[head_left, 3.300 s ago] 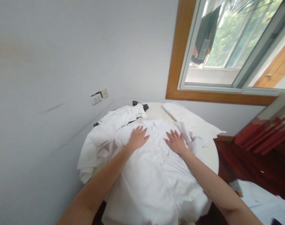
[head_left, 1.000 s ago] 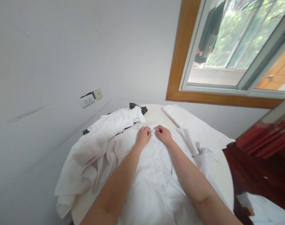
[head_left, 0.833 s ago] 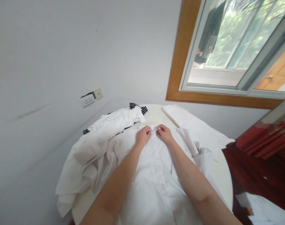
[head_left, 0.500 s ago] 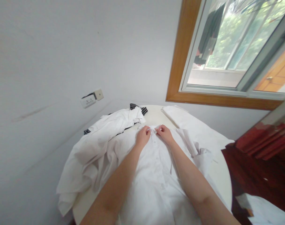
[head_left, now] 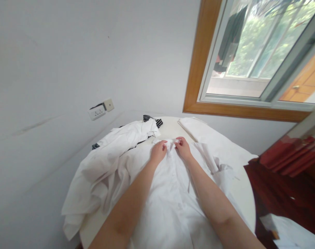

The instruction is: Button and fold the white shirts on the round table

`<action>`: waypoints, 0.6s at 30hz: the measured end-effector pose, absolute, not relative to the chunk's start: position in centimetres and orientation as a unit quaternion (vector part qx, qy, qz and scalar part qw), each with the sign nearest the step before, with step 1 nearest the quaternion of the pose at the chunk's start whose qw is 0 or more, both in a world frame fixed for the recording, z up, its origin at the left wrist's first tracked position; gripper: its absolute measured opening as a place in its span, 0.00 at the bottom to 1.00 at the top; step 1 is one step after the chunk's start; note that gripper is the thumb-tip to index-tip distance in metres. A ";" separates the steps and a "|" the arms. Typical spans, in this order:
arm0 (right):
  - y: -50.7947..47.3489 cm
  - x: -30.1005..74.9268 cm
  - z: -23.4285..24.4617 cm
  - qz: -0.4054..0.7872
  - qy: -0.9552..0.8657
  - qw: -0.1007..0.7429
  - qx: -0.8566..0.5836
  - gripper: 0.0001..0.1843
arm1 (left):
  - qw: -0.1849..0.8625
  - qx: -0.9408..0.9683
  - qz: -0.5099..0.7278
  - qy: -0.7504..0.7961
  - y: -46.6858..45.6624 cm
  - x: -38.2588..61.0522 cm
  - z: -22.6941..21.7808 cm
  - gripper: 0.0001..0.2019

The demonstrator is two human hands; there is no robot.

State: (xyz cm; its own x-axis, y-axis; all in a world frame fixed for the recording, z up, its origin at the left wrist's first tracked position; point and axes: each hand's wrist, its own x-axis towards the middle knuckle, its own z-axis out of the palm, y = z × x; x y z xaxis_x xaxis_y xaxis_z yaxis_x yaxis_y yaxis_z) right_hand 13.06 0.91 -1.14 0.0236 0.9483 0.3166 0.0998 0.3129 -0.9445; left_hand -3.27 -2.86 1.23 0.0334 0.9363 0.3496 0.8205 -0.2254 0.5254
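A white button-up shirt lies spread face up on a round white table. My left hand and my right hand sit close together at the shirt's collar, at its far end. Both hands have their fingers curled, pinching the fabric on either side of the front opening. My forearms lie over the shirt's body.
A crumpled white garment with a black-striped piece lies at the table's left, hanging over the edge. A folded white cloth sits at the far right. A wall with a socket and a wood-framed window stand behind.
My hands went from lying flat and apart on the shirt's chest to pinching the collar together; in the last second they hardly moved, my right hand shifting slightly farther.
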 end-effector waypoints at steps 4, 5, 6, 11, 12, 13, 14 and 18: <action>1.0 13.2 -0.7 0.411 -0.512 0.602 -0.455 0.18 | 0.073 0.726 0.301 0.614 -3.2 -3.1 1.4 0.12; 1.1 13.3 -0.6 0.414 -0.497 0.608 -0.460 0.18 | 0.068 0.733 0.293 0.610 -3.2 -3.1 1.5 0.10; 1.2 13.5 -0.5 0.417 -0.484 0.613 -0.465 0.19 | 0.063 0.739 0.285 0.607 -3.3 -3.1 1.5 0.09; 1.6 14.2 -0.1 0.420 -0.448 0.632 -0.474 0.19 | 0.034 0.748 0.254 0.612 -3.3 -2.8 1.1 0.09; 1.6 14.2 -0.1 0.420 -0.443 0.636 -0.472 0.19 | 0.028 0.746 0.251 0.617 -3.3 -2.7 1.0 0.10; 1.6 14.1 -0.2 0.421 -0.443 0.638 -0.469 0.19 | 0.021 0.743 0.248 0.622 -3.2 -2.6 1.0 0.11; 1.5 14.0 -0.2 0.421 -0.449 0.635 -0.467 0.19 | 0.014 0.739 0.244 0.627 -3.2 -2.4 1.0 0.11; 0.9 13.1 -0.7 0.384 -0.564 0.570 -0.458 0.17 | 0.002 0.729 0.227 0.646 -3.2 -2.0 1.1 0.10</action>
State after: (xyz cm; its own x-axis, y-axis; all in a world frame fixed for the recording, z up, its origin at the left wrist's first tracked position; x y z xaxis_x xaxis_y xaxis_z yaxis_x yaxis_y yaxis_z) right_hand 13.07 0.89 -0.73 0.0689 0.9541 0.2914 0.0783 0.2860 -0.9550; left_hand -1.99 -3.17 1.10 0.0625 0.9425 0.3283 0.9411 -0.1651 0.2951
